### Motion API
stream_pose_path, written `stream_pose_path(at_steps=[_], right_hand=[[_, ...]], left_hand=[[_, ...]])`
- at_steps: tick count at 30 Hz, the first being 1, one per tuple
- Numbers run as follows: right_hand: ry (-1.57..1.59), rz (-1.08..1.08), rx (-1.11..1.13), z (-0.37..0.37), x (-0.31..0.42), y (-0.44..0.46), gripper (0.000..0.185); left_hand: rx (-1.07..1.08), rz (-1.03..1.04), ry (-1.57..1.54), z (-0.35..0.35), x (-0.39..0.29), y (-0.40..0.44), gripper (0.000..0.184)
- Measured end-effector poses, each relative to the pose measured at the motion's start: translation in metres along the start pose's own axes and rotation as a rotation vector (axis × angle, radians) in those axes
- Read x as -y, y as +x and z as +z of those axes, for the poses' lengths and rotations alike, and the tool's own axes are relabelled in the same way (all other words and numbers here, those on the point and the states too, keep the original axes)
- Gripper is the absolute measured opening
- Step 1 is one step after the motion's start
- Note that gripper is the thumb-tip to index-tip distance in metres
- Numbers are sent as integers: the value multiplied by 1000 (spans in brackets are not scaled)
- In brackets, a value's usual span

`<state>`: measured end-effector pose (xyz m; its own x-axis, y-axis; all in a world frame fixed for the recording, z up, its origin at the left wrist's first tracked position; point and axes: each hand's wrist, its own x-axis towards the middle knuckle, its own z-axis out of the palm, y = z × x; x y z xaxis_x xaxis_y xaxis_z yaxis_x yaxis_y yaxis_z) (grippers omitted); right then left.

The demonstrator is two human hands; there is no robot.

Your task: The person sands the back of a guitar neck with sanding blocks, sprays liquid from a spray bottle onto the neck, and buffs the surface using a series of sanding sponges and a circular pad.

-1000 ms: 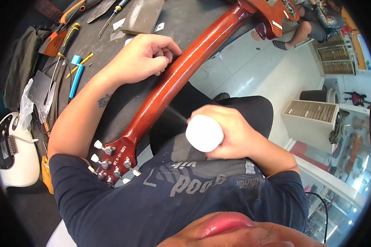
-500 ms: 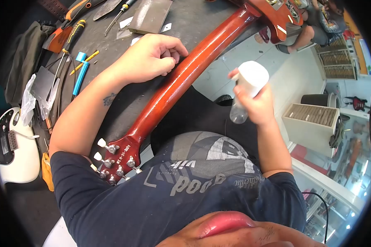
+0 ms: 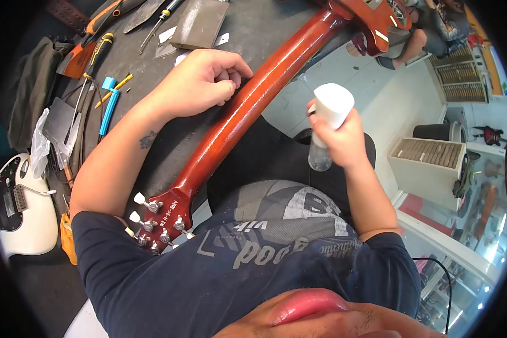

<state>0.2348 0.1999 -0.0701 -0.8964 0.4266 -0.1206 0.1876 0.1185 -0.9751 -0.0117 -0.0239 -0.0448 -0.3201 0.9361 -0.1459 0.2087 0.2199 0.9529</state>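
A glossy red-brown guitar neck [image 3: 253, 98] runs diagonally, back side up, from the body [image 3: 372, 25] at top right to the headstock [image 3: 169, 217] with silver tuners at lower left. My left hand [image 3: 211, 79] lies beside the middle of the neck, fingers curled in and knuckles close against its edge; nothing shows in it. Right of the neck, my right hand [image 3: 343, 135] is wrapped round a clear spray bottle [image 3: 321, 156] with a white top [image 3: 333, 104], held upright over my lap and apart from the neck.
On the dark table lie a screwdriver [image 3: 100, 52], a blue tool [image 3: 109, 111], a yellow pencil [image 3: 114, 91], a grey block [image 3: 200, 22] and a white guitar body [image 3: 36, 219]. A box [image 3: 425, 169] stands on the floor at right. Another person's leg [image 3: 408, 49] shows at top right.
My right hand has moved up and to the right with the bottle, away from the neck, then slightly back left. The left hand has stayed beside the neck.
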Motion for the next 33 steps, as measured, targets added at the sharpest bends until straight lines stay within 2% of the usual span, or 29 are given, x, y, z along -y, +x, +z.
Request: stream_pose_path(at_steps=[2, 5, 6, 7, 9, 11, 13, 14, 15, 16, 17, 18, 19, 20, 21, 22, 24, 25, 27, 30, 31, 33], right_hand=[[22, -5, -87, -7, -2, 8, 28], [36, -117, 52, 2, 14, -4, 33], [-32, -25, 203, 4, 25, -11, 41], [-130, -115, 458, 1, 30, -8, 49], [-250, -351, 785, 1, 42, -1, 54], [-168, -307, 718, -6, 65, 11, 52], [154, -258, 401, -17, 91, 27, 59], [261, -522, 281, -23, 92, 53, 57], [138, -591, 156, -32, 122, 80, 42], [116, -619, -35, -31, 148, 103, 36], [118, -580, -114, -36, 170, 132, 31], [90, -737, -108, -62, 172, 195, 47], [-57, -652, -472, -30, 207, 201, 32], [-56, -845, -393, -38, 206, 257, 35], [-121, -696, -351, -37, 214, 279, 33], [-300, -592, -481, -39, 209, 319, 34], [-506, -677, -612, -54, 169, 418, 86], [-594, -482, -685, -32, 166, 417, 83], [-665, -486, -659, -27, 146, 441, 83], [-712, -348, -625, -21, 137, 442, 94], [-740, -316, -622, -22, 141, 436, 105], [-791, -244, -748, -20, 142, 440, 117]], left_hand=[[0, -5, -9, 0, 1, 0, 39], [-6, -1, -22, 1, 1, 2, 38], [-19, 35, 7, 1, 3, 2, 37], [-30, 73, 39, 2, 4, 1, 37], [-44, 94, 74, 3, 1, 1, 37], [-45, 105, 100, 3, 1, 2, 37], [-49, 110, 142, 3, -8, 1, 37], [-42, 90, 125, 2, -7, 1, 37], [-36, 70, 107, 2, -3, 2, 37], [-35, 80, 90, 2, -4, 2, 36], [-38, 63, 94, 3, -6, 1, 36], [-42, 67, 100, 2, -6, 1, 36], [-43, 68, 103, 2, -5, 1, 36], [-42, 74, 112, 2, -5, 1, 36], [-42, 82, 122, 2, -6, 1, 35], [-44, 91, 131, 2, -7, 1, 35], [-45, 111, 135, 1, -5, 1, 35], [-46, 119, 132, 1, -5, 1, 35], [-48, 143, 132, 1, -2, 1, 36], [-72, 150, 248, -1, -12, -1, 36], [-77, 147, 242, -1, -11, 0, 36], [-82, 148, 243, -1, -8, 1, 36]])
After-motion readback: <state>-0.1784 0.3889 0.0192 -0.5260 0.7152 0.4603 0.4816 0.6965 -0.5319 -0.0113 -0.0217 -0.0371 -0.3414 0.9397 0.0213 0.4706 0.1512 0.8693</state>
